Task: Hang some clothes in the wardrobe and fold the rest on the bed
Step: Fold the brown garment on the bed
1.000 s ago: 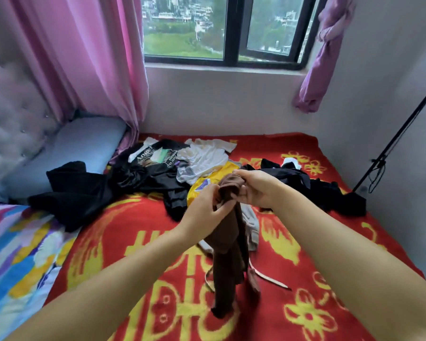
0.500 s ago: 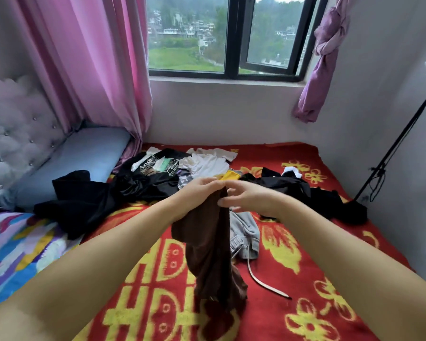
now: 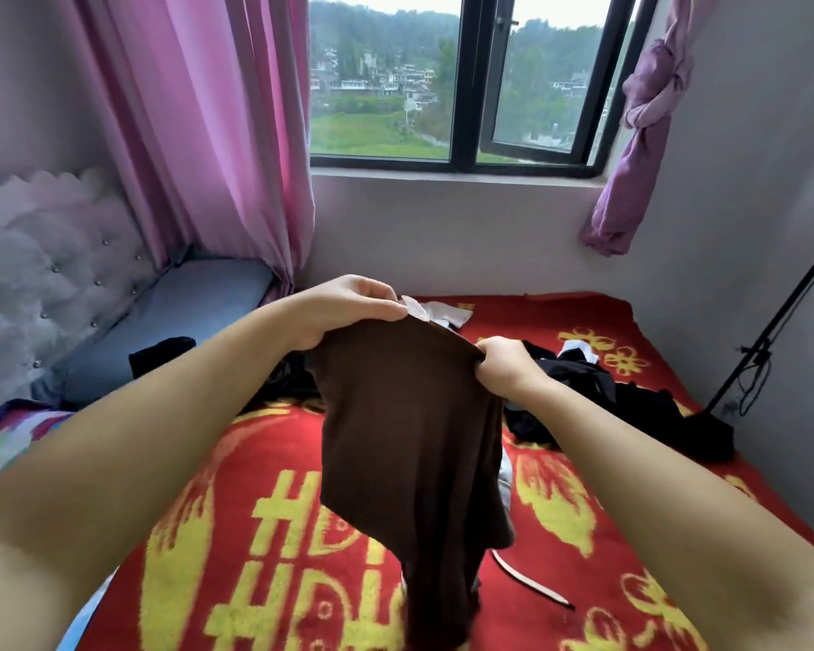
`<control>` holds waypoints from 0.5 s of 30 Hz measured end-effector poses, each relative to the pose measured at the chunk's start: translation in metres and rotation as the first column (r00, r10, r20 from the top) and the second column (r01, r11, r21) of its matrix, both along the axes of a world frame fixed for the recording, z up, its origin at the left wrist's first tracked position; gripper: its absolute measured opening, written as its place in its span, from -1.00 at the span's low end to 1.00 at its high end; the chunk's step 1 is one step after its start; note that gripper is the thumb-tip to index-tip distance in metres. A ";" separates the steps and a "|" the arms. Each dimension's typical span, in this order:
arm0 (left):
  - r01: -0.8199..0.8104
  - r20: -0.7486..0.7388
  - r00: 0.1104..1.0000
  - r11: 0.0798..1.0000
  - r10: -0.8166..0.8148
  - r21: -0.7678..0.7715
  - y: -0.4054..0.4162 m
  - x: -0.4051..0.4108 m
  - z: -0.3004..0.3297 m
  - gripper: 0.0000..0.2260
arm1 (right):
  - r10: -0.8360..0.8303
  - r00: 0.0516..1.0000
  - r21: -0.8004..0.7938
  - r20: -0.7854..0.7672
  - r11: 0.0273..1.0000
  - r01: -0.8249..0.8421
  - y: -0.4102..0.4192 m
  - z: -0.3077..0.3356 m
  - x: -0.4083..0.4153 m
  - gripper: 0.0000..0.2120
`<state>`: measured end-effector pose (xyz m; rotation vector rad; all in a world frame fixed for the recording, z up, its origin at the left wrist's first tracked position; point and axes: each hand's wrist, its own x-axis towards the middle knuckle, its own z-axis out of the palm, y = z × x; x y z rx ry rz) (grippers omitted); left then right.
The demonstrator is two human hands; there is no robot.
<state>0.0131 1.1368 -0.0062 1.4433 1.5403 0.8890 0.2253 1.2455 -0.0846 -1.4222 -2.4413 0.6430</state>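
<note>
Change: since half a second ago our hands have risen and drawn apart, so the brown garment that hung bunched between them is now spread wide along its top edge; the view has tipped up, showing more window.
Left hand (image 3: 348, 308): our grip is closed on the upper left corner of the brown garment (image 3: 410, 425), fingers curled over the edge with the thumb beneath.
Right hand (image 3: 506, 366): our grip pinches the upper right corner of the same edge, knuckles toward us, a little lower than the left.
Garment: it hangs in the air above the bed (image 3: 264, 462), stretched between our hands, narrowing downward; its lower end reaches the bottom of the view and we cannot tell whether it touches the blanket.
Bed: red blanket with yellow patterns; a patterned multicoloured cover (image 3: 5, 439) shows at its left edge.
Other clothes: black clothes (image 3: 630, 406) lie to the right of the garment, a white piece (image 3: 442, 312) just behind our left hand, another black piece (image 3: 161, 354) near the grey pillow (image 3: 184, 312).
Strap: a pale strap (image 3: 532, 584) lies on the blanket by the garment's lower right.
Room: pink curtain (image 3: 217, 133) at left, knotted purple curtain (image 3: 640, 133) at right, window (image 3: 461, 86) between them, black stand (image 3: 771, 331) against the right wall.
</note>
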 end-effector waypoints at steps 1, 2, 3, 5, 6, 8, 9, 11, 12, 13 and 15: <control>0.011 -0.074 0.997 1.000 -0.013 -0.023 -0.001 -0.006 0.005 -0.86 | -0.020 1.000 0.008 -0.020 1.000 0.020 0.003 0.001 0.004 -0.82; 0.018 -0.179 0.983 0.999 -0.026 -0.047 -0.002 -0.011 0.008 -0.86 | -0.037 0.998 0.015 -0.042 0.999 0.038 0.006 0.002 0.007 -0.83; 0.023 -0.292 0.955 0.997 -0.042 -0.068 -0.002 -0.014 0.010 -0.88 | -0.049 0.997 0.027 -0.067 0.998 0.051 0.008 0.005 0.010 -0.83; 0.013 -0.455 0.889 0.995 -0.059 -0.104 0.000 -0.017 0.009 -0.92 | -0.060 0.992 0.074 -0.108 0.995 0.068 0.013 0.012 0.013 -0.83; -0.003 -0.492 0.869 0.994 -0.052 -0.111 0.002 -0.017 0.009 -0.95 | -0.064 0.991 0.103 -0.119 0.992 0.077 0.016 0.016 0.014 -0.81; -0.048 -0.536 0.844 0.995 -0.006 -0.086 0.006 -0.014 0.008 -0.96 | -0.083 0.988 0.133 -0.128 0.986 0.100 0.021 0.021 0.015 -0.72; -0.081 -0.538 0.842 0.995 0.039 -0.054 0.008 -0.013 0.008 -0.95 | -0.099 0.987 0.123 -0.129 0.986 0.116 0.024 0.023 0.017 -0.65; -0.159 -0.450 0.880 0.987 0.153 0.024 0.013 -0.010 0.007 -0.90 | -0.112 0.986 0.082 -0.125 0.989 0.122 0.028 0.024 0.023 -0.60; -0.192 -0.382 0.902 0.980 0.200 0.059 0.015 -0.011 0.005 -0.87 | -0.105 0.987 0.063 -0.120 0.992 0.113 0.029 0.023 0.027 -0.60; -0.218 -0.328 0.914 0.971 0.237 0.094 0.017 -0.010 0.004 -0.85 | -0.095 0.989 0.046 -0.117 0.994 0.101 0.029 0.022 0.031 -0.62; -0.265 -0.213 0.933 0.954 0.291 0.143 0.019 -0.009 0.002 -0.82 | -0.082 0.990 0.022 -0.118 0.996 0.086 0.029 0.019 0.039 -0.70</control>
